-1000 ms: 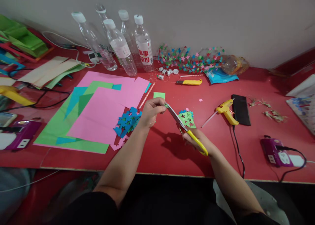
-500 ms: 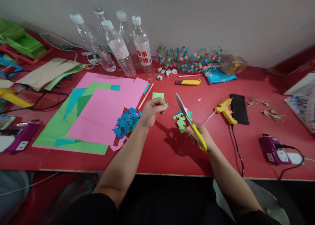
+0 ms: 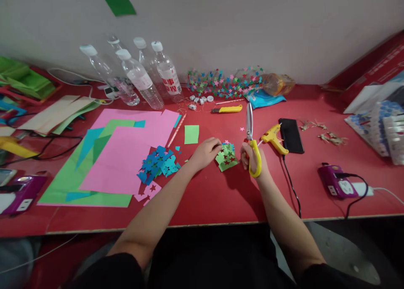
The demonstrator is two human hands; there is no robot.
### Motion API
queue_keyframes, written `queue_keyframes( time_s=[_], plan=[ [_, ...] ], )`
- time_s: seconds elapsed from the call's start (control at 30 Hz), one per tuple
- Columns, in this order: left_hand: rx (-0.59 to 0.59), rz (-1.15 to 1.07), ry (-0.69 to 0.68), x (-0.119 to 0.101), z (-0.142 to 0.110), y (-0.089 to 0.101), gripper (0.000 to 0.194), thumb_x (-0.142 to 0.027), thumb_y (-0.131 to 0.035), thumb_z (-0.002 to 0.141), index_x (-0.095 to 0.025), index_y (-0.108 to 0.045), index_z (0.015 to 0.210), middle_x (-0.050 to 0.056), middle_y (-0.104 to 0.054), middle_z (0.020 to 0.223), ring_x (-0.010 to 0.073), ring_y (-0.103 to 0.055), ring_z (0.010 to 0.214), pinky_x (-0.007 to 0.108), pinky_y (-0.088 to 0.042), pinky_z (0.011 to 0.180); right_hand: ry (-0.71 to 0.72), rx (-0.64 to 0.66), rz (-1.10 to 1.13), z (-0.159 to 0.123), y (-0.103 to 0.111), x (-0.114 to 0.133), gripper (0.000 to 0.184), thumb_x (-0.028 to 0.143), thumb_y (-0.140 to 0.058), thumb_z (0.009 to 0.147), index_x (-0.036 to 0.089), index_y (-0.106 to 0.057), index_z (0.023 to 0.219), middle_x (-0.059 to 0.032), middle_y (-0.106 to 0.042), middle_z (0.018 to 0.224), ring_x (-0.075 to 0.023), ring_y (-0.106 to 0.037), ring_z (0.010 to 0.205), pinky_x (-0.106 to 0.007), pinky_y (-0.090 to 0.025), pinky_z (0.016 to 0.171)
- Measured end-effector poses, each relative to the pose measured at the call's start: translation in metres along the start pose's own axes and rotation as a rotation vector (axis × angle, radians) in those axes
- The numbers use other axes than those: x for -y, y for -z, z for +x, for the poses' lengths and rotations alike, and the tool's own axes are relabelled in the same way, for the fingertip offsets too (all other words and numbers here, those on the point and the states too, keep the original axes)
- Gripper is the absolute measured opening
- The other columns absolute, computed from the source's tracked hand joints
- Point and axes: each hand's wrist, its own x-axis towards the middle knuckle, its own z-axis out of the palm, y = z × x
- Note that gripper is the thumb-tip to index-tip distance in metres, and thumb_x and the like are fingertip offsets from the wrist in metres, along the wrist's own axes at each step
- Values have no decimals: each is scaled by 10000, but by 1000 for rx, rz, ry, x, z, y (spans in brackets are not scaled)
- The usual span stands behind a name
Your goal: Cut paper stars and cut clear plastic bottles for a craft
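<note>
My left hand (image 3: 206,153) is low over the table with its fingertips pinched together at the left edge of a small pile of green paper scraps (image 3: 227,159). Whatever is between those fingertips is hidden. The scraps have star-shaped holes, and small pink and blue bits show at the pile's far side. To the right of the pile, my right hand (image 3: 252,159) grips scissors with yellow handles (image 3: 257,160), their blades pointing away from me. A tiny pink star (image 3: 242,129) lies just left of the blades. Left of my left hand is a heap of blue cut paper (image 3: 156,164).
A green paper square (image 3: 191,134) and a yellow utility knife (image 3: 229,108) lie farther back. Paper sheets (image 3: 110,162) cover the left; bottles (image 3: 139,76) stand behind them. A yellow glue gun (image 3: 274,139) and a black phone (image 3: 292,135) are on the right.
My left hand has moved right and down to the green scraps; the green star it pinched is out of sight. The scissors have turned more upright. The camera view has shifted.
</note>
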Motion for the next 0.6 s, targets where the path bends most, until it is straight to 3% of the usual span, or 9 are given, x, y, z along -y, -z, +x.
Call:
queue_keyframes(
  time_s=[0.13, 0.33, 0.5, 0.6],
  plan=[
    [66, 252, -35, -2, 20, -5, 271, -276, -355, 966, -175, -561, 820, 66, -578, 836, 212, -544, 846, 342, -417, 790, -19, 7, 18, -1, 0, 2, 418, 599, -620, 732, 232, -460, 611, 100, -361, 321, -79, -340, 244, -244, -349, 325],
    [131, 436, -79, 0, 44, -12, 233, -200, -395, 940, -144, -610, 868, 120, -607, 911, 243, -547, 927, 372, -402, 862, -2, 7, 77, 1, 1, 0, 400, 571, -624, 745, 227, -459, 624, 113, -358, 323, -75, -344, 250, -243, -401, 358],
    [153, 493, -89, 2, 47, -9, 160, -158, -484, 876, -141, -643, 879, 128, -622, 910, 260, -556, 966, 375, -409, 863, 10, 12, 99, 1, 1, 0, 393, 556, -623, 749, 226, -455, 619, 117, -355, 325, -69, -332, 245, -239, -415, 365],
    [130, 475, -65, 4, 41, -3, 203, -146, -456, 881, -147, -656, 912, 119, -622, 912, 254, -558, 971, 375, -416, 864, 14, 5, 101, 1, 1, -1, 397, 561, -626, 742, 226, -456, 611, 115, -355, 321, -73, -342, 245, -236, -408, 358]
  ],
)
